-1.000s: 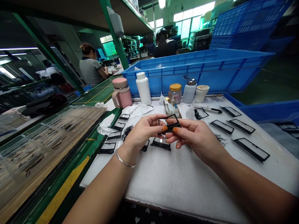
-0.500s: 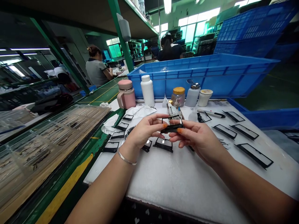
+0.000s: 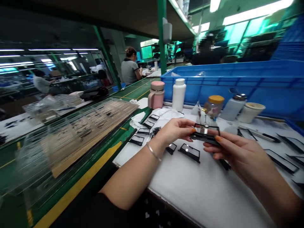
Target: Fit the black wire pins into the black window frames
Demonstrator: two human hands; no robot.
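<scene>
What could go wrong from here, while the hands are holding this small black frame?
The left hand and right hand hold the small black frame near its ends, so it might slip and perhaps hit the clear-windowed frame lying below. Also, the loose black strands lie close to the left wrist, so they could catch on the bracelet.

Held black frame [image 3: 206,138]: both ends partly covered by the fingers of the left hand [image 3: 177,131] and right hand [image 3: 239,153]. Second black frame [image 3: 224,164]: mostly hidden beneath the right hand. Further black frames [image 3: 291,143], far right: cut by the picture's edge. Blue crate [image 3: 232,83]: right end cut off. Clear divided tray [image 3: 51,142]: near end blurred; contents, perhaps thin strips, too small to tell.
</scene>
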